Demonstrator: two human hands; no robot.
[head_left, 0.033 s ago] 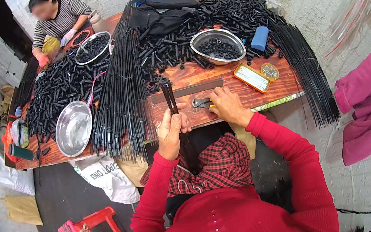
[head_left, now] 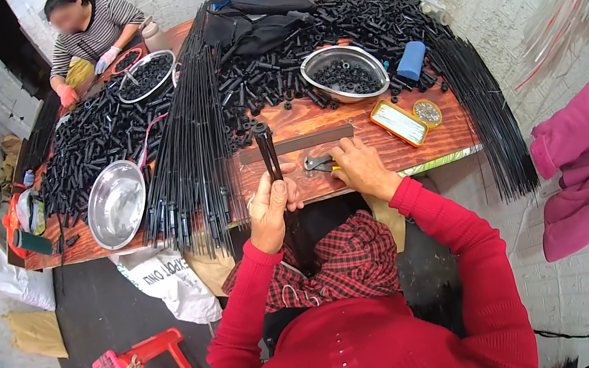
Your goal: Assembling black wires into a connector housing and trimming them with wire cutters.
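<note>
My left hand is closed around a small bundle of thin black rods, held upright over my lap at the table's front edge. Black tubular ends top the bundle, while its lower part hangs down in front of a red checked cloth. My right hand rests at the table edge, fingers curled over the yellow handles of a pair of end-cutting pliers. The grey jaws lie on the wood, pointing toward my left hand. A flat dark strip lies just beyond the pliers.
Long black rods lean left of my left hand, near an empty-looking steel bowl. Black tubular parts cover the far table. A steel bowl of rings and a yellow-rimmed tin stand right. A gloved person works far left.
</note>
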